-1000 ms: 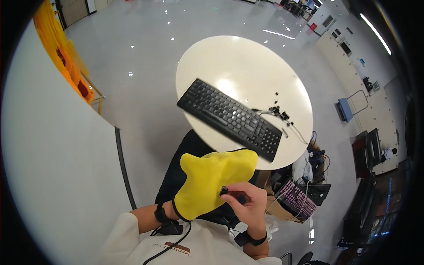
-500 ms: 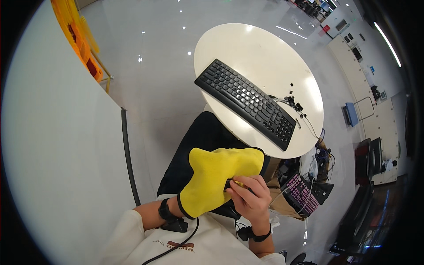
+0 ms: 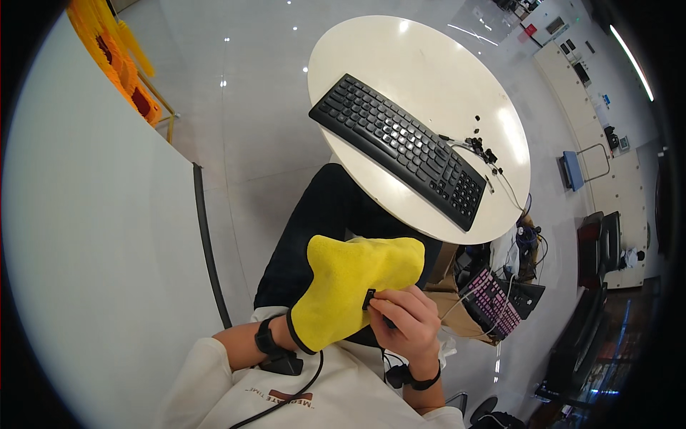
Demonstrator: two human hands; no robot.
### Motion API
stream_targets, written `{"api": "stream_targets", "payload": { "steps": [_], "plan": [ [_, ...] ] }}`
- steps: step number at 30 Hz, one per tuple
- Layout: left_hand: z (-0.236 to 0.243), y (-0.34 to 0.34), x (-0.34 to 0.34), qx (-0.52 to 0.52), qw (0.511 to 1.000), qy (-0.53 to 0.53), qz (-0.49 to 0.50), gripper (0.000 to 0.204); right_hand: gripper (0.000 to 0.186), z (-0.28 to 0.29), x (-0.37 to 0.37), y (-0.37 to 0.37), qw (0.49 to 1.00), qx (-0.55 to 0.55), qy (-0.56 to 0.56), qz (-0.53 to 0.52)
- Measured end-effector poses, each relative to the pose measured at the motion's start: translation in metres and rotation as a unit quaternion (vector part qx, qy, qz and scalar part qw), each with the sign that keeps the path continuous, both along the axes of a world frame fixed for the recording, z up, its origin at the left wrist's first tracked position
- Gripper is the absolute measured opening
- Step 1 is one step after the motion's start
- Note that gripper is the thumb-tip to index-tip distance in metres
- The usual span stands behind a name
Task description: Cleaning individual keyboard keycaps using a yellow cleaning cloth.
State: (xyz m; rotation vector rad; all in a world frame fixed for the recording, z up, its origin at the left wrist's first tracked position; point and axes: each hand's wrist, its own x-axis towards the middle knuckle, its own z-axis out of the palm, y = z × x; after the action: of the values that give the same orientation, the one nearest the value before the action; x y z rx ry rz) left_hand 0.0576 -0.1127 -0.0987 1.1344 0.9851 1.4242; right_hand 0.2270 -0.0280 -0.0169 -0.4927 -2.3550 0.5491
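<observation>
A yellow cloth (image 3: 357, 275) with a dark edge drapes over my left hand, hiding its fingers. Only my left wrist and forearm (image 3: 246, 342) show, with a black band around them. My right hand (image 3: 406, 320) pinches a small black piece (image 3: 369, 299), which looks like a keycap, between thumb and fingers against the cloth's surface. Beyond the cloth, a black keyboard (image 3: 400, 150) lies diagonally on the round white table (image 3: 379, 50). Several small black pieces (image 3: 486, 154) and a thin cable are scattered beside the keyboard's right end.
To the right of my legs stands a brown cardboard box (image 3: 457, 314), with a keyboard with pink keys (image 3: 493, 304) and tangled cables. A white panel (image 3: 107, 214) rises on the left, with a dark strip along its edge. Farther right is a blue trolley (image 3: 570, 171).
The table and keyboard sit slightly higher in the picture. My right hand still pinches the black piece at the cloth, with more of the piece showing now.
</observation>
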Motion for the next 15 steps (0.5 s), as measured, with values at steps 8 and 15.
{"api": "stream_targets", "payload": {
  "steps": [8, 15],
  "plan": [
    [-0.010, 0.001, 0.005, -0.027, 0.998, -0.061, -0.012, 0.063, 0.032, -0.004, 0.000, -0.003, 0.998, -0.047, -0.047, -0.018],
    [-0.014, -0.003, 0.006, -0.047, 0.993, -0.107, -0.013, 0.063, 0.035, -0.004, -0.001, -0.009, 0.993, -0.078, -0.082, -0.044]
  ]
}}
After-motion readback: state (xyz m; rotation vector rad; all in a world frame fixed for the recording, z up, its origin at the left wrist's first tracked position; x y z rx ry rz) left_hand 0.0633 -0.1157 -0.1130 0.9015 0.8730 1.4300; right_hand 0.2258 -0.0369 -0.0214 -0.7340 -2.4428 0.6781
